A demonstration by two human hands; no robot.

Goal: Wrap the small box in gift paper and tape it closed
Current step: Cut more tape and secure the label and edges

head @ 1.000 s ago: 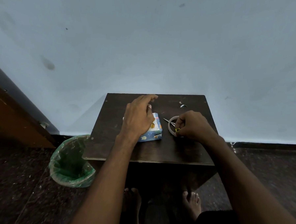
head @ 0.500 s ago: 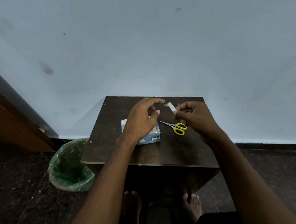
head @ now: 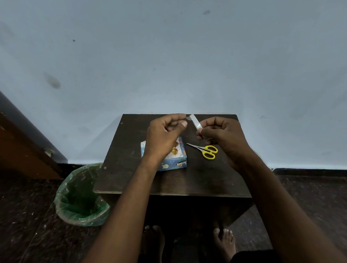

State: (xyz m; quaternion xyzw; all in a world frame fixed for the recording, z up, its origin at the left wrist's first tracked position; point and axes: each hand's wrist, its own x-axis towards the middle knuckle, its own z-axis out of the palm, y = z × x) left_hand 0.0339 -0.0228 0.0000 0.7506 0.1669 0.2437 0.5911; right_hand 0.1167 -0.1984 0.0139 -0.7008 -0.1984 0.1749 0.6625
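Left side first: the half-wrapped box sits on the bench with nothing holding it down, paper still open on top, so flaps could spring up. The left hand has its fingers curled, pinching one end of the tape strip; the right hand pinches the other. Slack tape might fold onto itself. Scissors lie just right of the box.

A dark wooden tabletop stands against a pale blue wall. On the dark speckled floor to its left sits a bin lined with a green bag. A brown wooden door edges the left side.
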